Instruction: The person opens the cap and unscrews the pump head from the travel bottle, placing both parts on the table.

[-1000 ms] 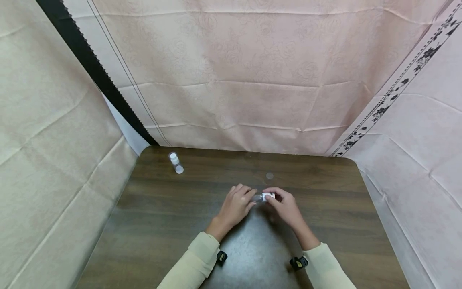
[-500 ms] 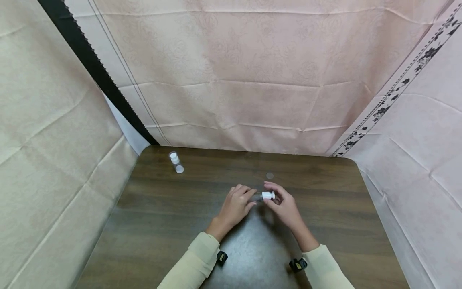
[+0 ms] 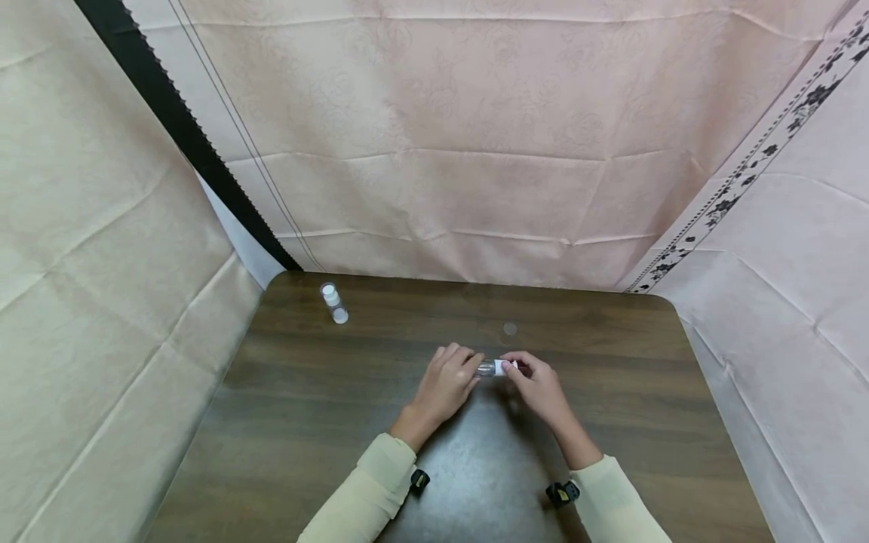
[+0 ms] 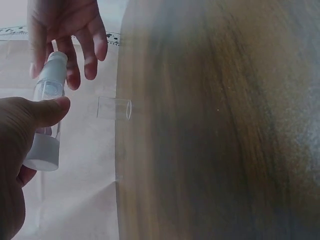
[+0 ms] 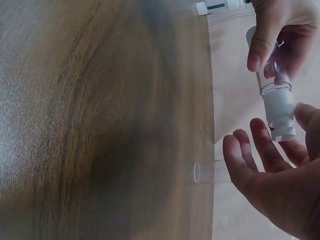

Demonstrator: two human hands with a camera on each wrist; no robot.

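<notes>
Holding bottle (image 5: 278, 102), left grip (image 3: 444, 383) hides its middle; clear tube (image 4: 114, 109) faint.

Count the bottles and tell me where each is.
2: one bottle in the left hand, the other bottle on the table near its far left corner.

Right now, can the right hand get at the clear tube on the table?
Likely yes: the clear tube sits just beyond the right hand with nothing visible between, and the left hand grips the bottle.
</notes>
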